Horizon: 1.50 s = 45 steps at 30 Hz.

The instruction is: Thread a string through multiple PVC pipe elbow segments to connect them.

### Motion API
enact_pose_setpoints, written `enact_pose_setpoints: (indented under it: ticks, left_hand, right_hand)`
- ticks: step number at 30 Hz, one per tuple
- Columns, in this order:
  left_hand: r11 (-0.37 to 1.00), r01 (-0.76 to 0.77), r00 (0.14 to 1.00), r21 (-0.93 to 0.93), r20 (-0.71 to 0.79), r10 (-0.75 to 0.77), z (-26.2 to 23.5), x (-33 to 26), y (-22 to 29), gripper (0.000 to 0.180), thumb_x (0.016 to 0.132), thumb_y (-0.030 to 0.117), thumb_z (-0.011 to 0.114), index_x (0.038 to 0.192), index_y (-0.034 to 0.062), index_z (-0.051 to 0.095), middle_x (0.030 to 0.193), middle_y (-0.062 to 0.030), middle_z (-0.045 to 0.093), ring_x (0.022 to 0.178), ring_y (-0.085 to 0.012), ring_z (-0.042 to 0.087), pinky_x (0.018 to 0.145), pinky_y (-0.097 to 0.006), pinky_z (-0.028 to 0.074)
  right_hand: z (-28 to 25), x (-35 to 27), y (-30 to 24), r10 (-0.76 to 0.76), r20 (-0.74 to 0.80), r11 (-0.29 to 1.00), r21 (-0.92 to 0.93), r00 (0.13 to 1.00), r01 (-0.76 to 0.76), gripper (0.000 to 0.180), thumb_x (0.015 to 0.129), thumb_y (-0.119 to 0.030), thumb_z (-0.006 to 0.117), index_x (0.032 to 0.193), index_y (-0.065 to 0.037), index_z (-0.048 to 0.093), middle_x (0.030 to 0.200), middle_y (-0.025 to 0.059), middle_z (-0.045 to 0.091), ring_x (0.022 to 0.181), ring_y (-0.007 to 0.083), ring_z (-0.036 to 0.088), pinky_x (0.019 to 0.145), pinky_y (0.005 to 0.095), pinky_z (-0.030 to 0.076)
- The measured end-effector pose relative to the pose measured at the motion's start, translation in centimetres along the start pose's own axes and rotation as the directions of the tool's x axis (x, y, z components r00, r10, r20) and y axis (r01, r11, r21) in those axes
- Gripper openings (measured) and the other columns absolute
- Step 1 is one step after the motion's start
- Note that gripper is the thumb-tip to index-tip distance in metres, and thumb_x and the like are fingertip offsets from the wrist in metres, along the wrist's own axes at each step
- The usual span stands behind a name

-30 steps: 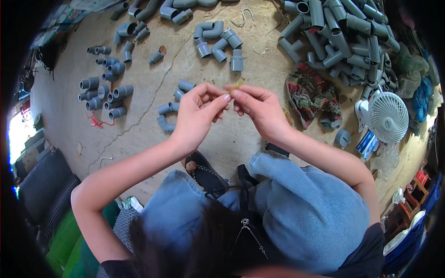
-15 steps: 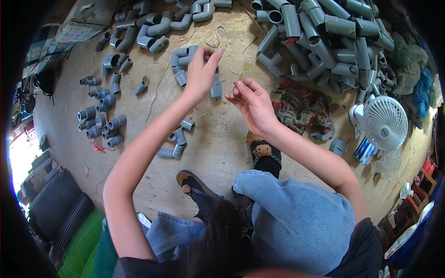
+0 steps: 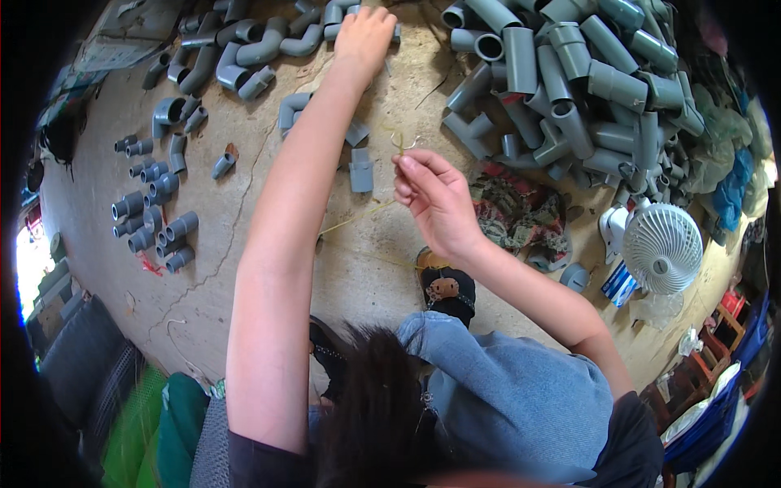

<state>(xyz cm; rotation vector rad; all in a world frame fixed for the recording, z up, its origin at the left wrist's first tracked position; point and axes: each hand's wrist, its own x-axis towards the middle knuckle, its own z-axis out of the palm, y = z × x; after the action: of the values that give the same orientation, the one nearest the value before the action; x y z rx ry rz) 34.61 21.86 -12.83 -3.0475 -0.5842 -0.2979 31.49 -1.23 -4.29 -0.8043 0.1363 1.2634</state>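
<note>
My right hand (image 3: 438, 195) is closed in a pinch above the floor, holding a thin yellow string (image 3: 398, 138). A small pale curved wire (image 3: 415, 141) shows just above its fingertips. Stretched far forward, my left hand (image 3: 364, 39) has its back turned up over grey pipe fittings, with its fingertips hidden, so what it touches or holds cannot be made out. A grey pipe fitting (image 3: 361, 170) lies left of my right hand. Another yellow strand (image 3: 358, 218) crosses the floor below it.
A large heap of grey pipe fittings (image 3: 614, 85) fills the far right. Smaller fittings (image 3: 167, 236) lie grouped at left. Beside my right forearm are a patterned cloth (image 3: 521, 213), a grey cap (image 3: 574, 277) and a white fan (image 3: 663, 248).
My left hand has reached farther forward, over the place where a metal S-hook lay; that hook is now out of sight. My right hand keeps its pinch. The whole view has shifted slightly.
</note>
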Motion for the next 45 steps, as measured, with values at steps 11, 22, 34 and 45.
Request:
enact_pose_setpoints:
  ticks: [11, 22, 34, 45]
  left_hand:
    - [-0.747, -0.071, 0.714, -0.661, 0.489, -0.501, -9.6, -14.0, 5.7, 0.021, 0.089, 0.019, 0.052, 0.102, 0.0033, 0.052, 0.101, -0.0093, 0.059, 0.094, -0.0225, 0.059, 0.083, -0.032, 0.048]
    - [-0.864, -0.236, 0.626, -0.445, 0.611, -0.486, -12.9, -20.7, 7.8, 0.032, 0.087, 0.022, 0.055, 0.109, 0.0010, 0.048, 0.106, -0.0122, 0.058, 0.103, -0.0213, 0.055, 0.090, -0.031, 0.046]
    - [-0.701, -0.191, 0.507, -0.687, 0.542, -0.670, -13.4, -22.8, 10.7, 0.032, 0.083, 0.010, 0.059, 0.110, 0.0011, 0.043, 0.101, -0.0079, 0.054, 0.095, -0.0153, 0.053, 0.086, -0.028, 0.043]
    - [-0.654, -0.124, 0.503, -0.746, 0.521, -0.690, -15.1, -23.7, 12.5, 0.020, 0.083, 0.003, 0.057, 0.102, -0.0012, 0.050, 0.096, -0.0080, 0.057, 0.087, -0.0116, 0.055, 0.080, -0.026, 0.046]
  right_hand:
    - [0.7, -0.1, -0.1, -0.055, -0.002, 0.920, -0.388, 0.998, 0.050, 0.016, 0.080, -0.010, 0.063, 0.091, 0.002, 0.063, 0.066, -0.0011, 0.055, 0.057, 0.0049, 0.044, 0.053, 0.0192, 0.035]
    - [4.7, -1.3, -0.1, -0.288, 0.491, 0.066, -0.846, 0.822, 0.529, 0.010, 0.069, -0.006, 0.066, 0.078, -0.002, 0.065, 0.066, 0.0073, 0.060, 0.053, 0.0112, 0.054, 0.048, 0.0213, 0.039]
    - [5.1, -1.8, 0.9, -0.164, 0.404, 0.137, -0.894, 0.900, 0.426, 0.015, 0.071, -0.005, 0.061, 0.083, 0.001, 0.055, 0.062, 0.0121, 0.058, 0.055, 0.0213, 0.058, 0.054, 0.0310, 0.046]
    - [4.3, -1.5, 1.5, -0.064, 0.671, -0.067, -0.741, 0.739, 0.668, 0.017, 0.069, -0.007, 0.063, 0.082, -0.003, 0.053, 0.076, 0.0135, 0.057, 0.066, 0.0274, 0.059, 0.058, 0.0349, 0.046]
